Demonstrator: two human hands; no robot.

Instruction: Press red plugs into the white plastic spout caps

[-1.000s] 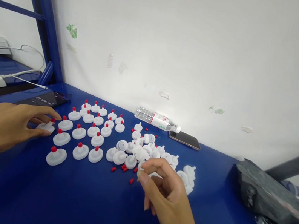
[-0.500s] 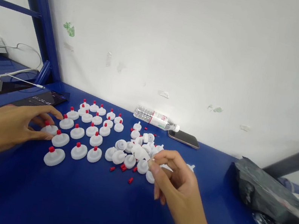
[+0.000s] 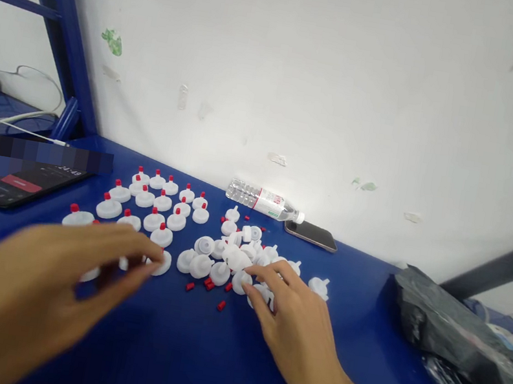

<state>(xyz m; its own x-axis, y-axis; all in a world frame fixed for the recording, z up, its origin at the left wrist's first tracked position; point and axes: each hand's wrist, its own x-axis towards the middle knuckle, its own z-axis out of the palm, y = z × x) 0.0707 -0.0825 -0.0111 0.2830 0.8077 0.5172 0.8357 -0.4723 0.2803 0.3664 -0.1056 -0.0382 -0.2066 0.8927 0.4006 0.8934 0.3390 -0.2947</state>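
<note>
My left hand (image 3: 93, 283), blurred by motion, passes over the near rows of white caps with red tips. Its thumb and index finger are slightly apart, with nothing visible between them. Part of a red-tipped cap (image 3: 160, 262) shows just behind its fingertips. My right hand (image 3: 283, 295) reaches into a pile of white nozzle caps without red tips. Its thumb and index finger spread around the edge of a white nozzle cap (image 3: 241, 282); whether they touch it I cannot tell. Small red tips (image 3: 209, 284) lie loose in front of the pile.
A clear plastic bottle (image 3: 265, 201) lies by the wall, next to a phone (image 3: 311, 234). A larger phone with a lit screen (image 3: 32, 181) is at the left. One white nozzle cap (image 3: 318, 286) sits apart on the right. A black plastic bag (image 3: 457, 343) occupies the right edge.
My left hand has let go of the red-tipped cap at the far left and moved right, toward me. The right hand has lowered slightly over the pile, its fingertips now wider apart.
</note>
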